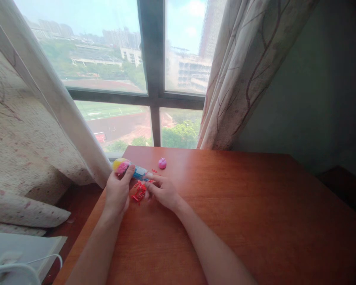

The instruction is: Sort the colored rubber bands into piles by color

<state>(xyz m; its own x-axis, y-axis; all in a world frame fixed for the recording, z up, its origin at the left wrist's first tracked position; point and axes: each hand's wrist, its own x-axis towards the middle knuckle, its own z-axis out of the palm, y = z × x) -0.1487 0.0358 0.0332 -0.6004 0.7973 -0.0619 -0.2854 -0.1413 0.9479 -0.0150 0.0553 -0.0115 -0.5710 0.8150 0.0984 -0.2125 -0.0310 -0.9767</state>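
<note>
My left hand (118, 188) is wrapped round a small clear bottle (141, 171), its thumb pressed on the top side. Yellow and pink show at the bottle's left end and blue toward the right; it lies tilted, the right end lower. At that right end are the fingers of my right hand (163, 192), closed round the tip, whose opening they hide. Just below the bottle, a loose heap of small red sticks (140, 191) rests on the table, with a few strays behind. A round purple-pink cap-like piece (162, 163) stands beyond my right hand.
The brown wooden table (240, 206) reaches to the window (158, 101). Patterned curtains (62, 103) hang on both sides, the left one close to the table edge. At lower left are a white surface (20, 245) and a white cable (49, 256).
</note>
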